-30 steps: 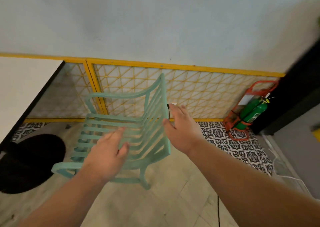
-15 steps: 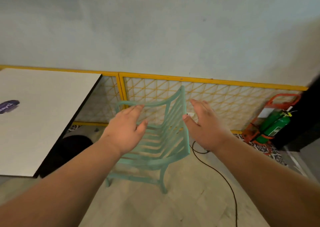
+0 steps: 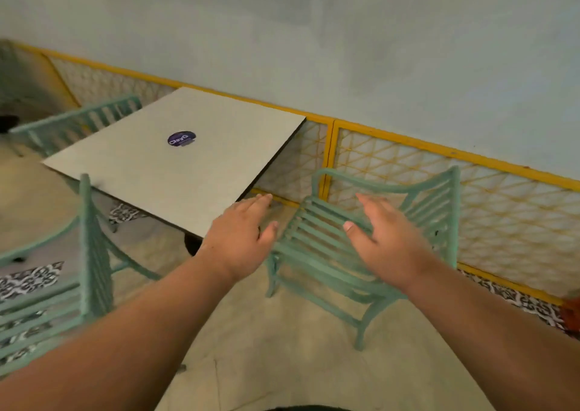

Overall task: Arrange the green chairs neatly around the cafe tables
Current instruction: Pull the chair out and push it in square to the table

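Far left: one green chair (image 3: 72, 125) stood behind the table (image 3: 141, 175), backrest up against its far-left edge. Near left: second green chair (image 3: 91, 241), backrest upright, just off the table's near-left edge, partly cut off by the frame. It stood on the beige floor (image 3: 282, 363), with patterned tiles (image 3: 28, 280) showing through its slats.

Table was square with a pale top, one side near the wall (image 3: 345, 49). A dark round sticker (image 3: 181, 138) sat around the middle of the top; its text was too blurred to read.

Left hand (image 3: 241, 231): fingers straight and together, thumb out, holding nothing. It hung in front of the table's near-right corner, just left of the third chair.

Third green chair (image 3: 317, 241): right of the table, apart from it, seat facing the table, backrest on the right. It stood just in front of the yellow lattice panel (image 3: 502, 222).

Right hand (image 3: 386, 241): spread flat, palm down, holding nothing, over that chair's seat near the backrest. Motion blur, so couldn't tell whether either hand touched the chair.
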`<move>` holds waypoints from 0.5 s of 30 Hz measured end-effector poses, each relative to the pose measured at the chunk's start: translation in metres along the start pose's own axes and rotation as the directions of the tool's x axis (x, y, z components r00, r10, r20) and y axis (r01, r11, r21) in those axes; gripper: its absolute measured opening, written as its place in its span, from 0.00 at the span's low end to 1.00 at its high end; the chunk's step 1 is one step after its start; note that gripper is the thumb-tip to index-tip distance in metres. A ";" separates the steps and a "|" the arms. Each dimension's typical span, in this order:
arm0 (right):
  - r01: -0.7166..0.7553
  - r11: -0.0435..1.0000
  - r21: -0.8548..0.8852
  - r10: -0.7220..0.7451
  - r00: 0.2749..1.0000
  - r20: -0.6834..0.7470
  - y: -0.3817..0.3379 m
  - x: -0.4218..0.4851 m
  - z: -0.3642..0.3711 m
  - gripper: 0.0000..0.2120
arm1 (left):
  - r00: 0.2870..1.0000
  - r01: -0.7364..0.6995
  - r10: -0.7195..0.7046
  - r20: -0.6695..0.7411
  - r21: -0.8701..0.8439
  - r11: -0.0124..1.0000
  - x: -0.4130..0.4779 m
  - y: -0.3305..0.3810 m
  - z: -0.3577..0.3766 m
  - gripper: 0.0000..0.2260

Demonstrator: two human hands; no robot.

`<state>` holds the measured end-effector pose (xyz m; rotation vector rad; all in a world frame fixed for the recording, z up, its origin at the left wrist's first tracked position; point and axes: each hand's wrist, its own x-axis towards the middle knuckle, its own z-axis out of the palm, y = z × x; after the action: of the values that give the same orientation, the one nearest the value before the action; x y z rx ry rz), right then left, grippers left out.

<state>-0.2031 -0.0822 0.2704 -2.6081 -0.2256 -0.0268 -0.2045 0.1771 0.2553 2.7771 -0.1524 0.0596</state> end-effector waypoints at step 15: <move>0.426 0.899 0.101 -0.435 0.844 0.314 -0.130 -0.028 0.100 0.30 | 0.848 0.519 -0.512 -0.138 0.022 0.855 -0.217 -0.098 -0.031 0.30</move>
<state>-0.2549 0.0737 0.2466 -2.4653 -0.9244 0.2561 -0.4101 0.3006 0.2370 2.7600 0.6414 0.1041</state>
